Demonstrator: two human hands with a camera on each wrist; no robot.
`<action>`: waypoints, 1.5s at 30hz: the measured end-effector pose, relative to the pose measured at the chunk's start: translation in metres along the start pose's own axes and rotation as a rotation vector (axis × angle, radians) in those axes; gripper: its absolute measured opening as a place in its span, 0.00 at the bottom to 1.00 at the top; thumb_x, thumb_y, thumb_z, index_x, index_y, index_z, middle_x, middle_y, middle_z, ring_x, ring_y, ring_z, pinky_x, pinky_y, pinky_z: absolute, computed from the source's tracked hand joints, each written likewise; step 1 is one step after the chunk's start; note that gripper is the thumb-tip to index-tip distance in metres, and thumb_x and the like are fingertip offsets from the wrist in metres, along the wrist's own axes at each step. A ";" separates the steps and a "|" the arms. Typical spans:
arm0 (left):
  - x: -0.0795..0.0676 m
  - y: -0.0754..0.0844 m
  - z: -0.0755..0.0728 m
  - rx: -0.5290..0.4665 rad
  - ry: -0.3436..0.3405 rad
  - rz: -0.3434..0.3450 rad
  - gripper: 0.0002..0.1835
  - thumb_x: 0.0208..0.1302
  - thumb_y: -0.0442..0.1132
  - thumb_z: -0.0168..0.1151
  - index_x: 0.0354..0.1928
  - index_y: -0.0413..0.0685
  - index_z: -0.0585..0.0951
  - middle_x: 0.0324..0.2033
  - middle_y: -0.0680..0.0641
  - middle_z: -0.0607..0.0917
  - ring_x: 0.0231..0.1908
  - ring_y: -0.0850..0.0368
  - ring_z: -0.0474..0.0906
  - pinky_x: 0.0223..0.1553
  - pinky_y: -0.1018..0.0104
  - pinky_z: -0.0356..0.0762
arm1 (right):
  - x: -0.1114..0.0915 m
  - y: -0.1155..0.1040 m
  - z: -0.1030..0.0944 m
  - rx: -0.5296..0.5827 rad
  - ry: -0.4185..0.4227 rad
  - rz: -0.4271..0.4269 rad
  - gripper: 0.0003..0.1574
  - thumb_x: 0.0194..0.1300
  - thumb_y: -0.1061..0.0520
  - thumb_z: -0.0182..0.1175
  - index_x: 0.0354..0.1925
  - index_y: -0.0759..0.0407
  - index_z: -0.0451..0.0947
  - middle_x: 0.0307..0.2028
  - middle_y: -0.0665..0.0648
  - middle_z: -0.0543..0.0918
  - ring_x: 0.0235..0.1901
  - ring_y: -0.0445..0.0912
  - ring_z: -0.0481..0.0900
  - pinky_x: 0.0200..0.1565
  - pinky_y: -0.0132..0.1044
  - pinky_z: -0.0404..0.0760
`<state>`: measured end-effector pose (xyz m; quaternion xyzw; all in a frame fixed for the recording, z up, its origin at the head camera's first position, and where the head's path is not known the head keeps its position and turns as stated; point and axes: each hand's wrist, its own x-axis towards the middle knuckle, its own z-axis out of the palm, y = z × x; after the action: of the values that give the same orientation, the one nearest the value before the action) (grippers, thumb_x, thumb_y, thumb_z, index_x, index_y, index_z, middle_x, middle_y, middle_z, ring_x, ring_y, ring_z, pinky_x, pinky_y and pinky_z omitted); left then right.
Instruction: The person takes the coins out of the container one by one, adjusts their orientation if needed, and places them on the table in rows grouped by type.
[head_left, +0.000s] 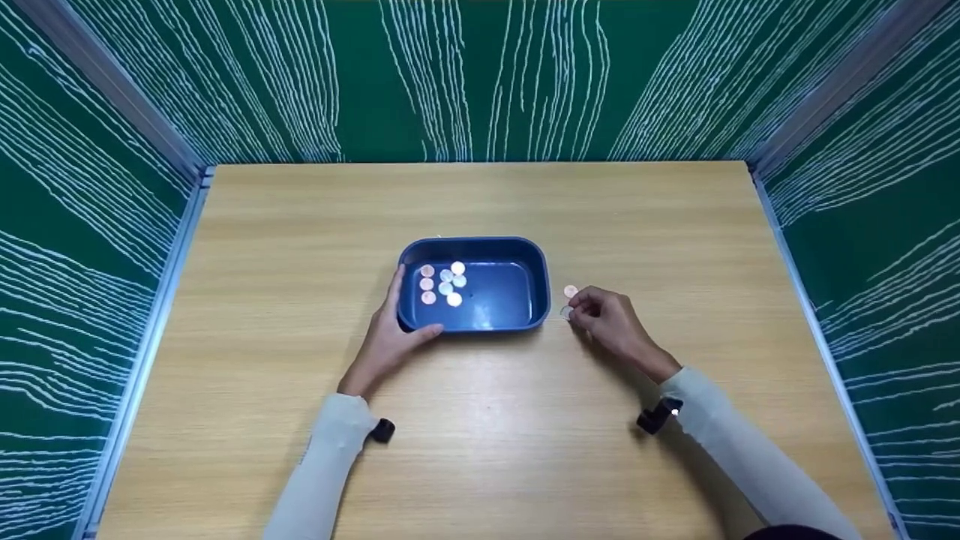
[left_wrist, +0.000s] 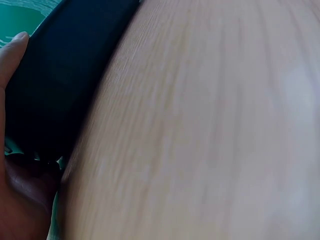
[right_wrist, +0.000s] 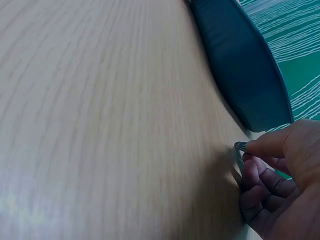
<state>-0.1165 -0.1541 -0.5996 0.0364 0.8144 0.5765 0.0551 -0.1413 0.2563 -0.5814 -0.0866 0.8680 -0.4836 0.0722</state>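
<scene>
Green walls [head_left: 480,82] streaked with white lines enclose a wood-grain surface [head_left: 480,420] bearing a blue tray [head_left: 496,294]. Coins [head_left: 446,288] lie flat inside the tray's left half. The left hand [head_left: 386,337] grips the tray's near-left corner. Just right of the tray, the right hand [head_left: 613,324] pinches a silvery coin [head_left: 567,312], with a copper-coloured coin [head_left: 571,291] beside it. The step in hand looks like picking up the silvery coin; the next move likely calls for a secure fingertip pinch and a lift.

The right hand [right_wrist: 292,180] pinches a thin shiny piece [right_wrist: 240,146]. A blue container [right_wrist: 242,70] stands near it on the worktop [right_wrist: 125,100].
</scene>
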 end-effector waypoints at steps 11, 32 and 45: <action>-0.001 0.002 0.000 0.006 -0.005 0.003 0.66 0.64 0.50 0.83 0.91 0.68 0.43 0.88 0.43 0.55 0.82 0.40 0.59 0.81 0.39 0.61 | 0.000 0.000 -0.001 -0.141 0.010 -0.068 0.03 0.72 0.68 0.69 0.44 0.66 0.87 0.36 0.58 0.87 0.35 0.48 0.80 0.36 0.29 0.77; -0.002 0.003 -0.001 -0.002 -0.002 -0.004 0.66 0.64 0.51 0.83 0.91 0.69 0.44 0.88 0.44 0.54 0.83 0.41 0.58 0.81 0.40 0.59 | 0.007 -0.012 -0.005 -0.169 0.041 -0.128 0.07 0.73 0.68 0.70 0.48 0.67 0.89 0.40 0.60 0.90 0.38 0.50 0.85 0.41 0.28 0.80; -0.001 0.002 -0.001 -0.025 -0.006 -0.011 0.66 0.65 0.50 0.83 0.91 0.70 0.44 0.88 0.44 0.55 0.82 0.42 0.60 0.81 0.41 0.61 | 0.014 -0.044 -0.014 -0.083 0.008 -0.143 0.08 0.72 0.68 0.71 0.49 0.69 0.89 0.40 0.59 0.91 0.39 0.49 0.87 0.42 0.28 0.83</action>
<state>-0.1153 -0.1547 -0.5967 0.0328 0.8072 0.5862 0.0612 -0.1546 0.2418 -0.5373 -0.1495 0.8792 -0.4514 0.0303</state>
